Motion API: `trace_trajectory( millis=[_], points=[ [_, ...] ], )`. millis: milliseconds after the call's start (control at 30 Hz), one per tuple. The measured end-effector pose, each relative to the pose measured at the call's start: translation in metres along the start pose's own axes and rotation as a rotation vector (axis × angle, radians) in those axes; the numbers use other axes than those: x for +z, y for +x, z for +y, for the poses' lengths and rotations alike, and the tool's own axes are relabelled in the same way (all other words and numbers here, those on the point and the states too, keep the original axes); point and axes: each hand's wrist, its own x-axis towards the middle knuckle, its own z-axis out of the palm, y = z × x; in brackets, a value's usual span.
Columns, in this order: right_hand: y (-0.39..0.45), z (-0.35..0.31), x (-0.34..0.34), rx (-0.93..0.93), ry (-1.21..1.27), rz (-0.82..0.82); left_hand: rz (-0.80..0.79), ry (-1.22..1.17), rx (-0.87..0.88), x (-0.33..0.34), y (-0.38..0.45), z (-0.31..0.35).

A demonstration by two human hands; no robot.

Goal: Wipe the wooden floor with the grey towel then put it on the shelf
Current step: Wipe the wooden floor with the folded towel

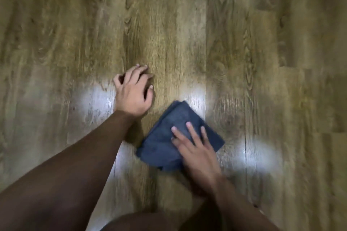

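Pressing towel (165, 137), right hand (195, 148) hides corner.

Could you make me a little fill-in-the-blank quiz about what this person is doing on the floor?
1. The right hand presses flat on the folded grey ____.
2. The left hand rests on the bare wooden ____.
3. The towel lies to the ____ of the left hand.

Missing words: towel; floor; right

Matt grey cloth towel (165, 142) on glossy grained wooden floor (244, 43).
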Motion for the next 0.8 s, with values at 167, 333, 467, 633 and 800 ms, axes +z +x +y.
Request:
trace_trajectory(
  millis=[167, 333, 467, 633, 800],
  points=[
    [0.020, 0.148, -0.038, 0.624, 0.194, 0.161, 0.001, 0.027, -0.001, 0.003, 0.003, -0.003],
    [0.070, 0.190, -0.054, 1.110, 0.334, 0.334, 0.005, 0.033, -0.009, 0.002, 0.005, -0.001],
    [0.059, 0.099, -0.040, 0.862, 0.302, 0.308, 0.022, 0.064, -0.006, 0.003, 0.006, 0.001],
    [-0.021, -0.044, 0.003, 0.332, 0.147, 0.040, 0.073, 0.078, 0.000, 0.004, 0.006, 0.002],
    [-0.070, 0.001, 0.001, 0.136, 0.037, -0.008, 0.058, 0.076, 0.011, 0.007, 0.005, -0.002]
  ],
)
